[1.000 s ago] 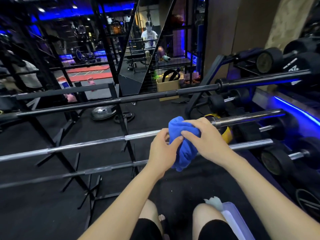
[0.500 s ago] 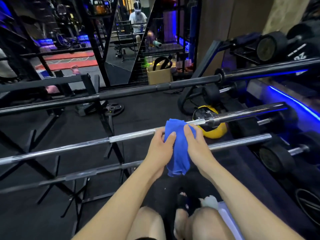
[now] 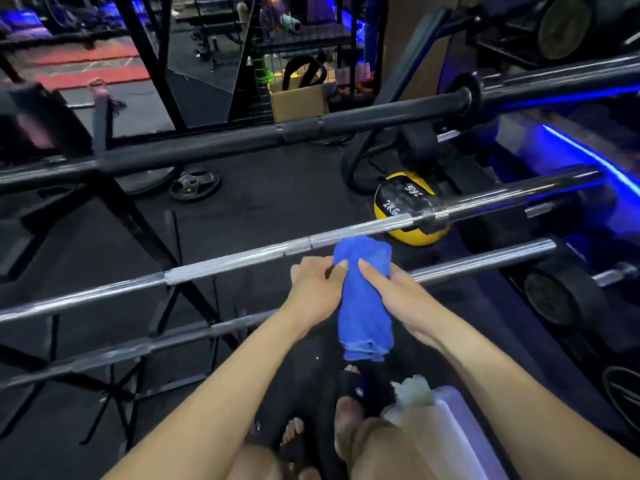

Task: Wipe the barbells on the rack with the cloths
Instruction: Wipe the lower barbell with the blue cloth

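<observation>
1. Gripping from both sides, the left hand (image 3: pixel 317 284) and the right hand (image 3: pixel 398 294) hold the blue cloth (image 3: pixel 365 299) between them; a second ago it was bunched on the middle silver barbell (image 3: pixel 221 268), and it now hangs lower as a long fold, its top just below that bar and over the lowest barbell (image 3: pixel 485 263).
2. Left fingers curl onto the cloth's left edge; the right thumb and fingers clamp its right side.
3. This looks like a shift from the middle bar to the lower one, or a refolding; the black barbell (image 3: pixel 242 142) above waits in the rack.
4. Containers: a cardboard box (image 3: pixel 298 98) at the back holds a black looped strap; the pale tub (image 3: pixel 450 427) by the feet holds a white cloth (image 3: pixel 414 389).
</observation>
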